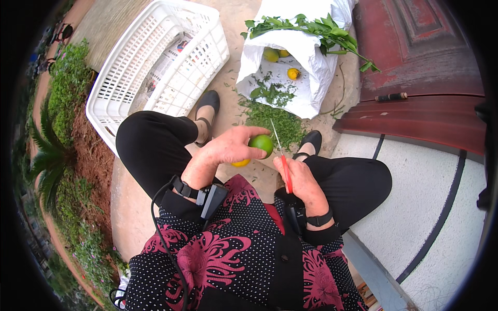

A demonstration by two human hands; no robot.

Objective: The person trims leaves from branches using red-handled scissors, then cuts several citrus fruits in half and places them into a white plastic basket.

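Note:
My left hand [231, 146] is closed around a round green citrus fruit [261, 146], which shows between thumb and fingers. Part of a yellow-orange fruit [240, 163] peeks out below that hand; whether it is held or lies lower down, I cannot tell. Just right of the green fruit, my right hand [303, 179] grips a red-handled blade [288, 175]. Its thin metal end points up and away, apart from the fruit. Whether this is a knife or scissors seen edge-on is unclear.
Beyond my left knee stands a white plastic basket [199, 67] with newspaper inside. An open white sack [316, 85] holds several fruits; a leafy branch [332, 36] lies across it. Green clippings [277, 122] cover the ground between my feet. A dark red door [415, 52] is at right.

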